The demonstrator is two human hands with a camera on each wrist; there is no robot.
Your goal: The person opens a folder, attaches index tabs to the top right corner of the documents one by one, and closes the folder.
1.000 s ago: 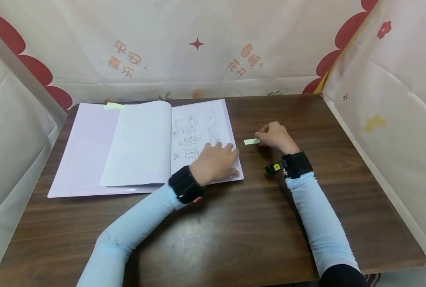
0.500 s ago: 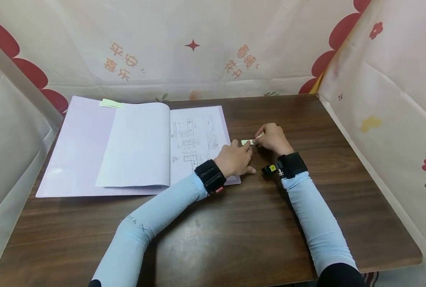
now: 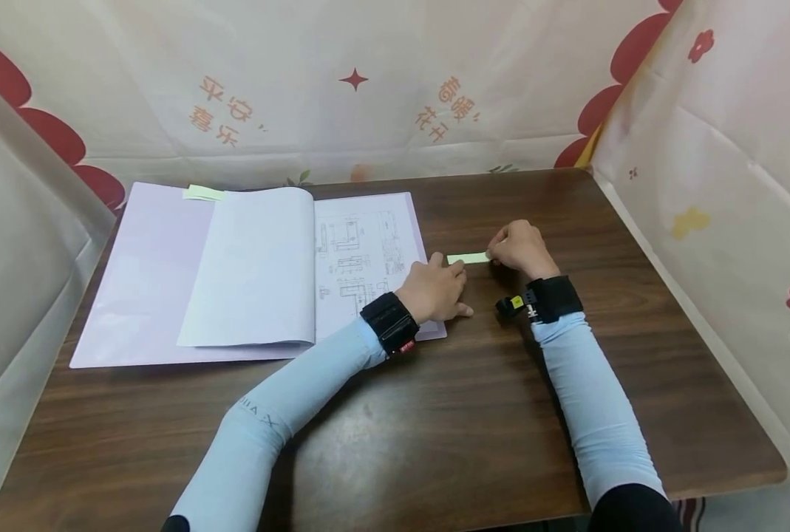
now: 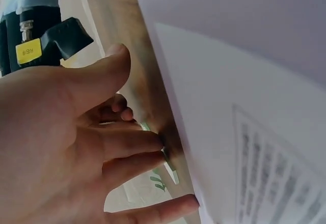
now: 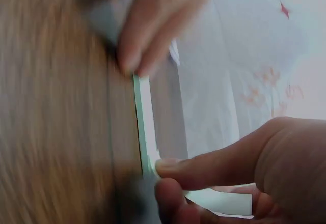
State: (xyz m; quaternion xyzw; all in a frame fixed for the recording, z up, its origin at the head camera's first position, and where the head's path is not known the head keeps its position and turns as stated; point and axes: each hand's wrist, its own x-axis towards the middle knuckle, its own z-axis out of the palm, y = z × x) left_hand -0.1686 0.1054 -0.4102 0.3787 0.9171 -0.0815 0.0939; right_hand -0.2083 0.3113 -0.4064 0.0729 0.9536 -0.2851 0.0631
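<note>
On the table lies a narrow pale green sticky note pad (image 3: 468, 258), just right of an open folder (image 3: 122, 295). My left hand (image 3: 432, 290) reaches over the folder's right edge, its fairly straight fingertips touching the pad's left end. At the other end, the thumb and forefinger of my right hand (image 3: 521, 246) pinch the pad, or a sheet of it; which one I cannot tell. The right wrist view shows the green pad (image 5: 144, 127) running between both hands. A second pale strip (image 5: 224, 202) shows behind the right thumb.
A turned white page (image 3: 255, 266) covers part of the folder's lilac left cover. The right page (image 3: 368, 222) carries technical drawings. Another pale green strip (image 3: 203, 193) sits at the folder's top edge. Printed cloth (image 3: 355, 133) hangs behind the brown table (image 3: 434, 443).
My left hand has moved right, from the drawing page to the pad's left end. Over the last half second my right hand has shifted slightly right, with more of the pad showing between the hands.
</note>
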